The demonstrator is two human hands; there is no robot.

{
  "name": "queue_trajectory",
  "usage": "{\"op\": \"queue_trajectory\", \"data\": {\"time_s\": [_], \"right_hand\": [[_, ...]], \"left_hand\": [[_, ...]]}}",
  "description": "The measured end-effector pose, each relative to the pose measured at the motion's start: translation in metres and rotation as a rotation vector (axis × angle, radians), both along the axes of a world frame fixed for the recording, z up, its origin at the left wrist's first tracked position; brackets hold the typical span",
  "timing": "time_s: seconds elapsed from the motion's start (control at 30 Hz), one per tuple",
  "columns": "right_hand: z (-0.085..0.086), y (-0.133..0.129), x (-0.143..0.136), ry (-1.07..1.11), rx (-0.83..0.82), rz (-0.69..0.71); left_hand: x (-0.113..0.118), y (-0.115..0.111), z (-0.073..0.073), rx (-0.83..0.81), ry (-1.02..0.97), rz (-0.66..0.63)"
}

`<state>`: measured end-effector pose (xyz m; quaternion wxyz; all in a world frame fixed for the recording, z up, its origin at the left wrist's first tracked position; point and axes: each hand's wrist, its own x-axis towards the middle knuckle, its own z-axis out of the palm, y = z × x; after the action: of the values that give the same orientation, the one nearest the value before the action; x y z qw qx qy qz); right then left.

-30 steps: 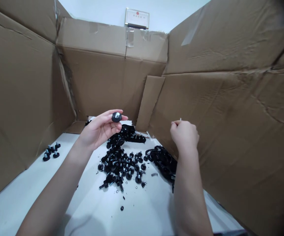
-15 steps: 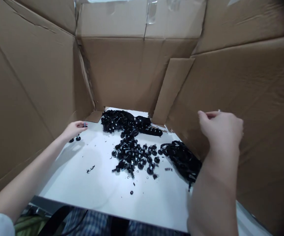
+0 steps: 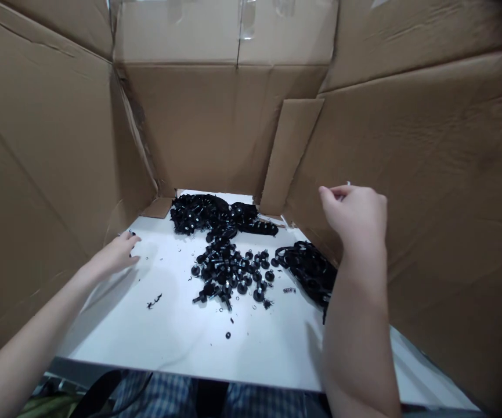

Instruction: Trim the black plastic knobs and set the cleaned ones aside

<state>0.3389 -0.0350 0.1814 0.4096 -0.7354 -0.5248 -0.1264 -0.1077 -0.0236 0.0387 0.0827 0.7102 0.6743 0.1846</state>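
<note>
My left hand is low over the left side of the white table, thumb and fingers apart. A small dark bit shows by its fingertips; whether the hand touches it I cannot tell. My right hand is raised above the right side with its fingers closed in a pinch. A tiny pale tip shows at those fingers, too small to name. Between the hands lies a loose pile of black round-based levelling feet with metal studs. To its right, a black bundle is partly covered by my right forearm.
Cardboard walls enclose the white table at the back and both sides. A heap of small black parts lies against the back. Black scraps, small rings and a small black washer-like piece are scattered in front.
My left hand has moved left and down, and its pinched fingers have spread from a small object. The black feet near it are now largely hidden. My right hand remains pinched, appearing farther left.
</note>
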Motion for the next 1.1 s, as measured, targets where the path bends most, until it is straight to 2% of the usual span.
{"op": "queue_trajectory", "data": {"time_s": [0.07,0.1,0.13,0.17,0.27,0.4,0.53,0.63,0.73,0.83,0.9,1.0,1.1], "right_hand": [[0.000,0.000,-0.004,-0.011,0.002,0.015],[0.000,0.000,-0.007,-0.019,-0.001,0.026],[0.000,-0.001,-0.009,-0.027,-0.006,0.040],[0.000,-0.001,-0.011,-0.032,-0.012,0.055],[0.000,-0.004,-0.017,-0.038,-0.019,0.099],[0.000,-0.010,-0.024,-0.053,0.010,0.139],[0.000,-0.016,-0.031,-0.071,0.061,0.205],[0.001,-0.021,-0.039,-0.040,0.080,0.295],[0.002,-0.028,-0.046,0.014,0.058,0.465],[0.001,-0.036,-0.055,0.042,-0.043,0.677],[-0.001,-0.039,-0.063,0.073,-0.125,0.803],[-0.004,-0.042,-0.075,0.162,-0.081,0.874],[-0.007,-0.042,-0.086,0.259,0.110,0.813]], "left_hand": [[0.035,-0.005,0.008,-0.009,0.001,-0.123],[0.054,-0.007,0.011,-0.042,-0.009,-0.227],[0.073,-0.008,0.011,-0.121,0.006,-0.386],[0.090,-0.007,0.011,-0.156,0.012,-0.456],[0.125,0.000,0.003,-0.188,0.036,-0.520],[0.136,0.014,-0.002,-0.155,0.038,-0.529],[0.129,0.019,0.005,-0.102,-0.026,-0.532],[0.132,0.016,0.022,-0.070,-0.124,-0.535],[0.147,0.006,0.051,0.011,-0.233,-0.548],[0.171,-0.010,0.085,0.234,-0.394,-0.508],[0.190,-0.023,0.103,0.388,-0.470,-0.481],[0.213,-0.038,0.116,0.561,-0.502,-0.463],[0.225,-0.044,0.116,0.740,-0.477,-0.427]]}}
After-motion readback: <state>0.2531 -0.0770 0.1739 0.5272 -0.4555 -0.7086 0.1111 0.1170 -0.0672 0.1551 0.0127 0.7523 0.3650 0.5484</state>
